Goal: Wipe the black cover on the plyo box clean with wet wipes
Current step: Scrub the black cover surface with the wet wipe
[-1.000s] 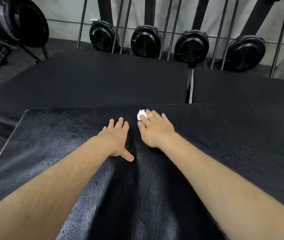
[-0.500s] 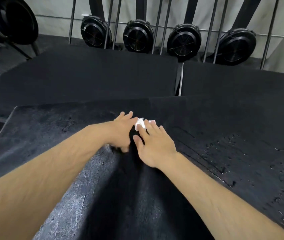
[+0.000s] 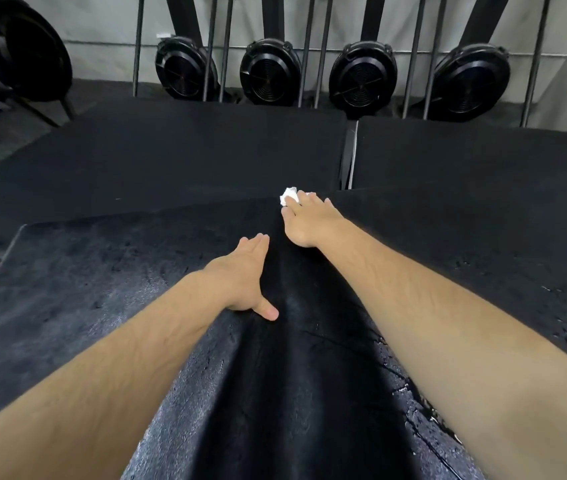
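The plyo box's black cover point(image 3: 78, 292) fills the lower view; its surface is textured, with shiny wet streaks. My right hand point(image 3: 308, 221) reaches to the cover's far edge and presses a crumpled white wet wipe point(image 3: 289, 195) onto it with straight fingers. The wipe shows only past the fingertips. My left hand point(image 3: 244, 278) lies flat on the cover, fingers together and thumb spread, a little nearer than the right hand and to its left.
Beyond the box lie two lower black mats point(image 3: 171, 161) with a gap point(image 3: 349, 157) between them. Several black rower flywheels point(image 3: 270, 72) stand upright along the grey wall. Another machine point(image 3: 15, 53) stands at the far left.
My right hand has pushed the wipe away from me to the cover's far edge. My left hand has drawn back from the wipe and flattened on the cover.
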`<state>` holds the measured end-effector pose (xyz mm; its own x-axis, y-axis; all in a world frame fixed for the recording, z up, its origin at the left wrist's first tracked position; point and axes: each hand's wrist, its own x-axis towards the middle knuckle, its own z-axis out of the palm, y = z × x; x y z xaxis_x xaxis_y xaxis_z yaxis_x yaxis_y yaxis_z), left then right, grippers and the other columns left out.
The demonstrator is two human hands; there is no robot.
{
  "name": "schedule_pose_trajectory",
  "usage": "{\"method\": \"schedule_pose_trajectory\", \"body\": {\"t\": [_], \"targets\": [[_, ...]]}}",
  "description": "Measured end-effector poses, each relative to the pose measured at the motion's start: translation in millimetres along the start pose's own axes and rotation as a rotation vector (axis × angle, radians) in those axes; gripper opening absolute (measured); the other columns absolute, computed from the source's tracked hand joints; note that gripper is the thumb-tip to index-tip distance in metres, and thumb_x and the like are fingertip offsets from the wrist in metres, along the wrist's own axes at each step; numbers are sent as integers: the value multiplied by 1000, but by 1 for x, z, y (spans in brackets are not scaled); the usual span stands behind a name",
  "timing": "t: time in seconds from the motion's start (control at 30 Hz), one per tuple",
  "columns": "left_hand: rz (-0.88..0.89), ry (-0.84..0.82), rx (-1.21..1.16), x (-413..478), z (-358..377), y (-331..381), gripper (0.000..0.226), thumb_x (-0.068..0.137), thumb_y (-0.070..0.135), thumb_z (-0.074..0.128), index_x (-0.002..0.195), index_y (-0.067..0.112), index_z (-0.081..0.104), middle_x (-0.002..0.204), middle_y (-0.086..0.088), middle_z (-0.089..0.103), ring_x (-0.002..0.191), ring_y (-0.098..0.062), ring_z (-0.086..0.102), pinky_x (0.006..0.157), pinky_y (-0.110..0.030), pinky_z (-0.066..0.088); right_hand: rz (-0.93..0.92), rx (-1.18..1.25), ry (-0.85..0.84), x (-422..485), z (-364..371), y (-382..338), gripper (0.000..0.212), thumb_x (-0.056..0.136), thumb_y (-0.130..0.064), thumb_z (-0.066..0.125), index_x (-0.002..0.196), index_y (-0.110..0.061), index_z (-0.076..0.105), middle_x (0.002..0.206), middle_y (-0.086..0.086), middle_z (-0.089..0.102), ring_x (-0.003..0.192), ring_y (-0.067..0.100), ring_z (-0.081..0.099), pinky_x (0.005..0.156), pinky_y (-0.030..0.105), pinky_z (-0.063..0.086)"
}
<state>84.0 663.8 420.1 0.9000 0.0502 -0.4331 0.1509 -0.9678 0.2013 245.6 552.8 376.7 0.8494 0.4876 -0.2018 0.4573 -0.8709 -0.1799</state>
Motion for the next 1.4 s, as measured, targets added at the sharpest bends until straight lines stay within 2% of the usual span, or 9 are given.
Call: {"method": "schedule_pose_trajectory", "body": {"t": [0.23,0.5,0.67,0.8,1.0,1.13,1.2,1.3,1.4], "targets": [[23,5,94,11,13,-10,134,70,53,84,159,20,-11,164,12,-20,152,-12,-15,116,-40,35,-179,6,157,-184,51,-28,62,100,-41,4,153,-20,29,158,2,28,146,27,24,121,45,20],[-5,22,7,7,18,-9,130,75,52,82,159,20,-12,164,9,-24,152,-17,-18,122,-44,23,-66,-54,41,-68,23,-5,56,107,-40,12,160,-24,9,169,2,3,154,23,1,125,47,4],[-25,144,47,-17,42,-30,115,85,69,58,159,14,-10,166,-5,-20,152,-21,-20,125,-46,3,-154,-59,208,-134,49,-42,56,103,-42,18,150,-15,31,156,10,31,138,32,29,117,46,23],[82,12,-75,-26,37,-42,121,81,58,71,158,18,-14,162,3,-28,148,-14,-28,123,-42,-10,-332,-5,222,-191,66,-51,56,101,-40,16,146,-18,41,152,6,41,141,30,34,119,49,25],[56,39,-54,-22,41,-41,130,73,71,70,158,22,-14,163,5,-28,149,-12,-26,123,-41,-9,-55,-57,144,-87,29,-12,53,105,-39,13,154,-22,25,160,3,27,147,25,23,121,47,16],[55,55,-48,-22,43,-42,128,75,68,71,158,21,-14,163,6,-27,149,-12,-25,124,-41,-7,-255,-85,259,-150,51,-44,53,102,-36,15,145,-15,36,147,6,41,128,30,38,106,43,33],[67,66,-32,-21,42,-40,125,77,66,70,158,20,-14,163,5,-27,150,-13,-24,124,-41,-7,-360,-10,237,-190,66,-47,52,105,-37,18,152,-20,30,160,3,29,145,27,25,117,45,23],[45,94,-17,-21,43,-38,127,75,74,66,158,21,-15,163,4,-26,150,-13,-23,124,-41,-7,-238,-54,177,-156,55,-31,53,107,-37,18,159,-26,17,167,-3,12,154,19,6,125,46,9],[24,139,-1,-34,45,-33,124,75,75,64,159,19,-8,166,0,-18,153,-16,-16,125,-43,1,-101,-61,146,-110,40,-45,56,106,-40,13,159,-22,17,166,3,17,151,25,13,123,44,11]]}}
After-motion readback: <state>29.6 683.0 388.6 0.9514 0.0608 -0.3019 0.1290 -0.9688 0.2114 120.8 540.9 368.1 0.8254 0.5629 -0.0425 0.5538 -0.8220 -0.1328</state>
